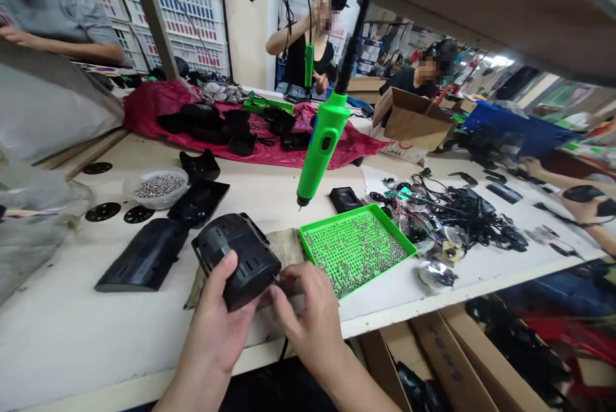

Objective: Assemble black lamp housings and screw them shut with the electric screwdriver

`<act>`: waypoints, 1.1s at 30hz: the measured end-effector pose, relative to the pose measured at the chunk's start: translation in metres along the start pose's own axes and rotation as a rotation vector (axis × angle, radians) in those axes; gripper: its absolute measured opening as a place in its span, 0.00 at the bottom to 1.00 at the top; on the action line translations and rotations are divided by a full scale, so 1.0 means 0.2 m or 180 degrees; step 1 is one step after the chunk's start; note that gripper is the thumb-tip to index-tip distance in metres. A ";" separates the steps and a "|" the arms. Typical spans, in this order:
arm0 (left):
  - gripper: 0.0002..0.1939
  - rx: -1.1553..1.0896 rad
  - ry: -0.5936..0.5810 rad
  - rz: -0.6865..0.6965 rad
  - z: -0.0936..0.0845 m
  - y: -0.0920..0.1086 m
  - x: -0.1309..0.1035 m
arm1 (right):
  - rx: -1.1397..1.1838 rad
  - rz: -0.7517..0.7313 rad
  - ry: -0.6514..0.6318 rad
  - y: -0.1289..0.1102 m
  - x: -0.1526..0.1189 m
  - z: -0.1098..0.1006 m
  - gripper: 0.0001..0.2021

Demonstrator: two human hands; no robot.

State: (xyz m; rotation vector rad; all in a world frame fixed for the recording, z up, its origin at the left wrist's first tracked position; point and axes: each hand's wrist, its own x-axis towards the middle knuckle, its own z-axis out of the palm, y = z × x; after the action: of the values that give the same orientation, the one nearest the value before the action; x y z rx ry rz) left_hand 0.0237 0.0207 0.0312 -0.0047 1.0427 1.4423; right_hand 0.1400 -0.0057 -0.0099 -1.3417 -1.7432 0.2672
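My left hand [214,328] is wrapped round a black slotted plastic housing [238,255], thumb on its upper side. At the housing's right end, my right hand [310,306] has its fingers closed on a thin black cord [276,278]; part of it is hidden behind the fingers. More black cord shows below, by the table's edge. A bright green electric screwdriver [320,149] hangs bit down above the table, touched by neither hand. To the right of my hands, a green tray [359,248] holds many small screws. Under the housing lies a brownish cloth [286,248].
Black curved covers [142,255] and a bowl of small metal parts [161,187] lie at left. Tangled cords and parts [462,213] spread at right. A red plastic sheet [149,104] with black parts lies behind. Other people work around the table; open cartons [433,354] stand below.
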 end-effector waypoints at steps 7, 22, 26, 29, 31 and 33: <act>0.25 0.0269 -0.0211 0.0202 -0.07 -0.06 0.04 | 0.0378 0.0172 -0.0467 0.02 0.06 -0.09 0.07; 0.54 0.1248 -0.0762 0.1216 -0.17 -0.23 -0.05 | 0.3462 0.1688 -0.0914 -0.03 0.14 0.00 0.32; 0.53 0.1543 -0.0654 0.1251 -0.16 -0.21 -0.08 | 0.2977 0.1582 -0.0798 -0.05 0.12 -0.02 0.31; 0.55 0.1736 -0.0688 0.1162 -0.17 -0.21 -0.09 | 0.2875 0.1605 -0.0912 -0.05 0.16 -0.04 0.33; 0.54 0.1710 -0.0715 0.1107 -0.19 -0.22 -0.08 | 0.3019 0.1734 -0.0941 -0.05 0.18 -0.02 0.33; 0.52 0.1610 -0.0632 0.1099 -0.22 -0.24 -0.06 | 0.3153 0.1875 -0.0929 -0.05 0.18 0.01 0.31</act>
State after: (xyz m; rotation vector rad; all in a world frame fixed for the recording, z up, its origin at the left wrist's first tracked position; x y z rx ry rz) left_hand 0.0401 -0.0237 -0.0147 0.6983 1.2560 1.4080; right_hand 0.1321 0.0227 0.0144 -1.0199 -1.0754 1.4928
